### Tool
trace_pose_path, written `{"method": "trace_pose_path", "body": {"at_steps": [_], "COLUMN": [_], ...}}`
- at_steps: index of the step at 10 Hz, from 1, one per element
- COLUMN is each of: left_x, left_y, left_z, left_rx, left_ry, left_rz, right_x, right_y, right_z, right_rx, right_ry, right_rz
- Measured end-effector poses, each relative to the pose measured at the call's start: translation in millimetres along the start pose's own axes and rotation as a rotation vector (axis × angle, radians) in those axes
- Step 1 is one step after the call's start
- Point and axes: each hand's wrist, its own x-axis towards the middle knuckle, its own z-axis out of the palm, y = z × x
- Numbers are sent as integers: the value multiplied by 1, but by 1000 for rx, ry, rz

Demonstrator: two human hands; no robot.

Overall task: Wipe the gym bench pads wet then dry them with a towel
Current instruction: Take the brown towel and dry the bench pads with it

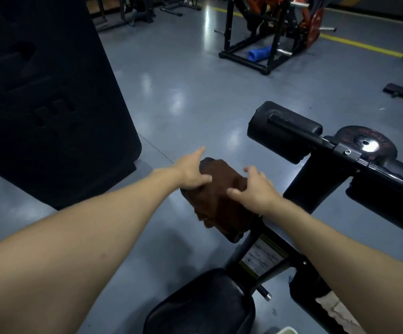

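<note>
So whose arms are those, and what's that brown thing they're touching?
The arms belong to a person wearing a camera on their head, so you see what they see, looking down. They are in a gym. The left hand and right hand both rest on a brown towel draped over a pad of an exercise machine. The fingers are spread, not closed around it. Nearer to you is a black seat pad. Further off, a blue towel lies on the shiny floor.
</note>
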Motion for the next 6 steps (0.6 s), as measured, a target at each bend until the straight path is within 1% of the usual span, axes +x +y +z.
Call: {"method": "trace_pose_path", "body": {"at_steps": [1,2,3,4,5,6], "left_x": [15,18,20,13,-4,-29], "left_y": [-16,-10,-4,-2,-5,-10], "left_z": [35,44,45,41,23,-11], "left_rx": [-36,-42,-84,-97,-147,-208], "left_ry": [91,257,320,268,282,361], "left_rz": [-96,-27,-9,-35,-95,-134], "right_x": [15,25,27,21,15,2], "right_y": [19,19,20,20,12,-10], "right_z": [14,15,18,16,10,4], "right_rx": [-86,-57,-131,-185,-196,-185], "right_ry": [37,199,209,140,152,165], "right_rz": [-10,-64,-48,-8,-8,-43]}}
